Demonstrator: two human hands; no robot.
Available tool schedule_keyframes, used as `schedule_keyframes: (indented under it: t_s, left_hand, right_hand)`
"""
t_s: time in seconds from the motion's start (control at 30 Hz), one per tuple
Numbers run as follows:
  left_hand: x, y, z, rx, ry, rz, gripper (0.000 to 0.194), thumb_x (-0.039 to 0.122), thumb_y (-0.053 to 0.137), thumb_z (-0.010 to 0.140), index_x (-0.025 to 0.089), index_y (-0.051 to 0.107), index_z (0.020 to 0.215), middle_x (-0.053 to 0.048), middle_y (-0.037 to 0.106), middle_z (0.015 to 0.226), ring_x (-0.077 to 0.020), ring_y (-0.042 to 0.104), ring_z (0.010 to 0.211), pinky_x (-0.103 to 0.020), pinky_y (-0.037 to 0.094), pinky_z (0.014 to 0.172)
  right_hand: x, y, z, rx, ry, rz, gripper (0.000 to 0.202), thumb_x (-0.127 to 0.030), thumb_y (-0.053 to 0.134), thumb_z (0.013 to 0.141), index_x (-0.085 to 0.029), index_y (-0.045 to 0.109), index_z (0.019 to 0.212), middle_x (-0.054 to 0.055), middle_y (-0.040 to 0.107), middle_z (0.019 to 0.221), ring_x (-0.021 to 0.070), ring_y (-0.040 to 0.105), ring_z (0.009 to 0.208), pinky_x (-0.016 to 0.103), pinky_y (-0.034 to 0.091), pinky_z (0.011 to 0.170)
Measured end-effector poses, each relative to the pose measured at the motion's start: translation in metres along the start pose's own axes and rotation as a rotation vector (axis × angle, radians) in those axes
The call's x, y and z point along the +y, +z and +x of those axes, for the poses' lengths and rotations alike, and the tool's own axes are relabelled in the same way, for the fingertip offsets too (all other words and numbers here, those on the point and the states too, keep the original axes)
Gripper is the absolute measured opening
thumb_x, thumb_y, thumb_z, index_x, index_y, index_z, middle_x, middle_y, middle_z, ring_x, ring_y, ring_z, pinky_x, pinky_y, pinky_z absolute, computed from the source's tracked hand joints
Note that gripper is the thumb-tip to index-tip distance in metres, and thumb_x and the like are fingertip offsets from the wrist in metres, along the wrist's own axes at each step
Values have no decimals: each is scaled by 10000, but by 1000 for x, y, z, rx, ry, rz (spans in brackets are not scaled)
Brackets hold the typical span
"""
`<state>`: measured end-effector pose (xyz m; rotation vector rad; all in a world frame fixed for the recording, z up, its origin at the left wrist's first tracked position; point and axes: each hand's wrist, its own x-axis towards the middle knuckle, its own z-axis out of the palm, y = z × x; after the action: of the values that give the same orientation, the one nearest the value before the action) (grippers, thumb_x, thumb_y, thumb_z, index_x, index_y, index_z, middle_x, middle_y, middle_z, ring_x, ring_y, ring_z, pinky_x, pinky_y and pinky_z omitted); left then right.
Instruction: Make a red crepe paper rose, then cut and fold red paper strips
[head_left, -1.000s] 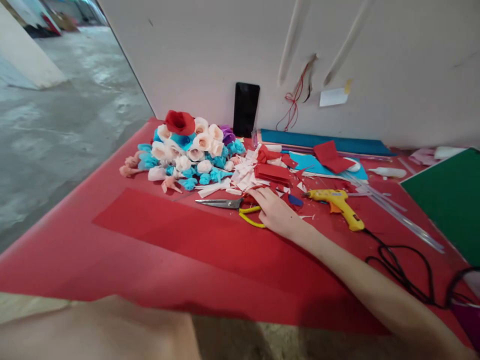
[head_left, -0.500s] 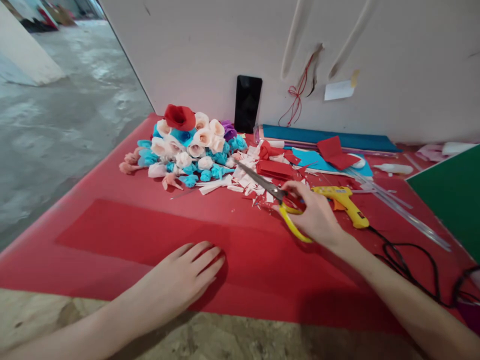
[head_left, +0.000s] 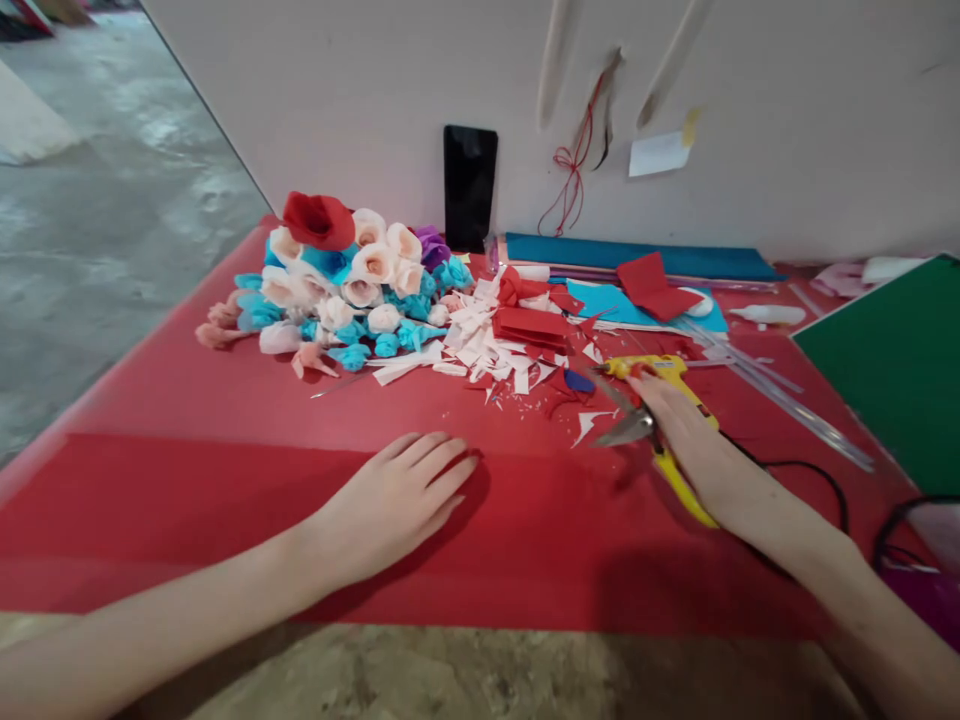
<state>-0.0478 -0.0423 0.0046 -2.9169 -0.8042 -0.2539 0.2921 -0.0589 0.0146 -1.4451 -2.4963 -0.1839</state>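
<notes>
My left hand (head_left: pixel 405 500) lies palm down with outstretched fingers on a long red paper sheet (head_left: pixel 225 500), near the front of the table. On the right, my right hand (head_left: pixel 682 420) is closed around the yellow handles of a pair of scissors (head_left: pixel 637 428). The scissor blades are parted and point left, over the table. Just beyond that hand lies a yellow glue gun (head_left: pixel 667 370), partly covered by the fingers. White and red paper scraps (head_left: pixel 487 345) are strewn to the left of the blades.
A heap of crepe paper flowers (head_left: pixel 360 280) fills the back left. A black phone (head_left: pixel 470 188) leans on the white wall. Blue paper (head_left: pixel 637 255), clear glue sticks (head_left: pixel 795 410), a white bottle (head_left: pixel 769 314) and a green board (head_left: pixel 892 370) are at the back and right.
My right hand has carried the scissors rightward to beside the glue gun, and the blades have opened. The red sheet now lies straighter along the front edge, my left hand still on it.
</notes>
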Motion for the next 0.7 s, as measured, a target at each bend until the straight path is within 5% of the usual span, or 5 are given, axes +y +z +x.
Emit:
schedule_keyframes:
  t_s: [0.27,0.47,0.7]
  left_hand:
    - [7,20,29,-26,22,-197,268,212,456,909,143,510,1162,-83,626,1057,-201,583,924,-362,480,826]
    - [-1,19,22,81,23,-231,297,78,419,882,134,505,1161,-76,627,987,-184,556,912,-340,456,844]
    - [-3,12,38,-23,-7,-398,260,132,462,865,162,558,1105,-63,603,983,-187,534,929,-381,415,915]
  right_hand:
    - [9,3,-35,-99,-131,-183,609,-31,397,702,-117,377,1305,167,480,1225,295,475,1133,436,463,903]
    - [24,5,-51,-102,-155,-191,652,-14,399,650,-108,413,1295,177,455,1238,329,441,1150,486,444,906]
    - [26,10,-58,-116,-216,-162,654,78,389,621,-134,513,1227,185,443,1265,332,412,1194,500,415,926]
